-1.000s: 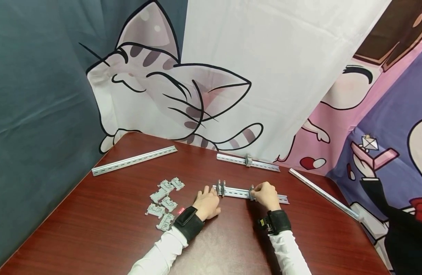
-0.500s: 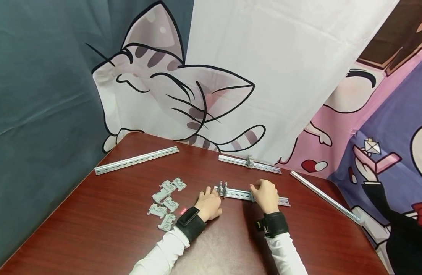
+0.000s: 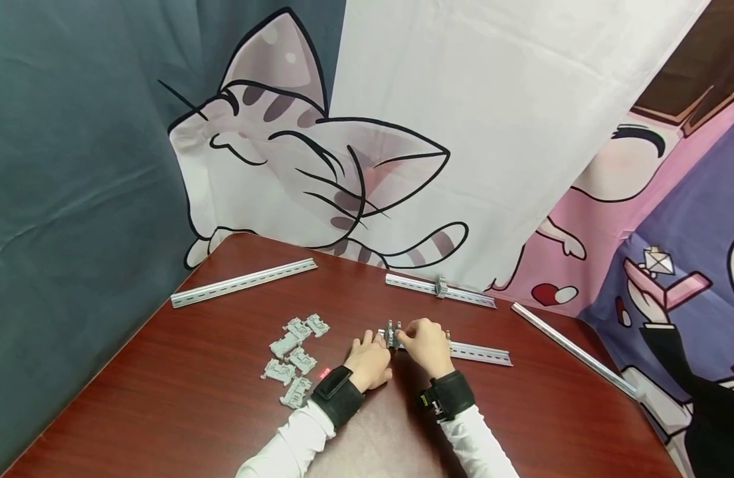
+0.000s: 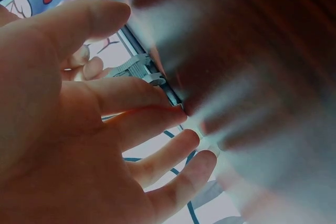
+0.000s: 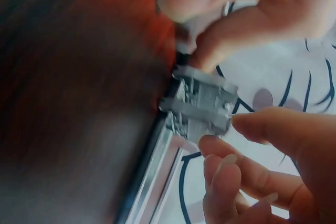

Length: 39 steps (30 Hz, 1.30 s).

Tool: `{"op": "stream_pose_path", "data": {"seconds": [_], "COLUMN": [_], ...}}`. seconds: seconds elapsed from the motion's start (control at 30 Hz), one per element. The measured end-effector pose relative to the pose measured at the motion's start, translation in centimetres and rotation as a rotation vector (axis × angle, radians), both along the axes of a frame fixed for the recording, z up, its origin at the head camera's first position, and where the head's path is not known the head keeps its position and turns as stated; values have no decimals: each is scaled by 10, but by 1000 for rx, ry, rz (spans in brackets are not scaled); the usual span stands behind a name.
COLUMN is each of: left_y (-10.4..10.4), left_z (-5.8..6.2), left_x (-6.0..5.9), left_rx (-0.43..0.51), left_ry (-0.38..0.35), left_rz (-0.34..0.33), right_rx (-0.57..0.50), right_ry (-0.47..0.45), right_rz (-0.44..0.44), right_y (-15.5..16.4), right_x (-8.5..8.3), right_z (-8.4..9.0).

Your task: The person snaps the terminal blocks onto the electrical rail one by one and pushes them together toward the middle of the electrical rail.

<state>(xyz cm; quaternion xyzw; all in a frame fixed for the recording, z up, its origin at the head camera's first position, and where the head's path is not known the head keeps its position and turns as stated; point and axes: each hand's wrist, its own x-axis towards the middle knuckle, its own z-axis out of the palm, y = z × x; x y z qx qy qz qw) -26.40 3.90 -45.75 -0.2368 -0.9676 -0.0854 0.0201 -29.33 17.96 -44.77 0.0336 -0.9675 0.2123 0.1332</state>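
Observation:
A slotted metal rail (image 3: 480, 352) lies across the middle of the dark red table (image 3: 163, 411). Two grey plastic clips (image 3: 393, 333) sit side by side near its left end. My right hand (image 3: 425, 345) is on them; in the right wrist view its thumb and fingers (image 5: 247, 129) pinch the grey clips (image 5: 202, 106) on the rail (image 5: 157, 182). My left hand (image 3: 369, 358) lies flat on the table, its straight fingers (image 4: 142, 114) touching the rail's left end beside the clips (image 4: 137, 66). A third clip (image 3: 448, 337) stands on the rail just right of my right hand.
Several loose grey clips (image 3: 295, 358) lie in a heap left of my left hand. A bare rail (image 3: 244, 282) lies at the back left, and another rail (image 3: 462, 294) carrying one clip (image 3: 441, 285) at the back. A thin metal bar (image 3: 572, 348) runs along the right edge. Printed curtains hang close behind.
My right hand has let go of the clip further along the rail and slid left to the pair of clips by my left hand. The left hand has stayed in place.

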Motion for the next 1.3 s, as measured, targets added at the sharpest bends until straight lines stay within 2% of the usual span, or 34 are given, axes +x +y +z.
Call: {"op": "stream_pose_path", "data": {"seconds": [0.2,0.4,0.77,1.03,1.3], "left_y": [2,3,4,4,1], "left_z": [2,4,4,3,-3], "left_x": [0,-2,-1,0,-3], "left_rx": [-1,-9,-21,-30,-21], "left_ry": [16,5,-3,35,-3], "left_rz": [-12,-2,5,0,10], "right_rx": [109,171,170,194,180], "right_ry": [33,76,11,39,44], "right_rz": [-77,-97,-139,-150,-180], "right_y": [-10,-15,-16,-8,8], "right_x": [1,-1,-1,-1,0], "right_z": [-3,1,5,2,-3]}}
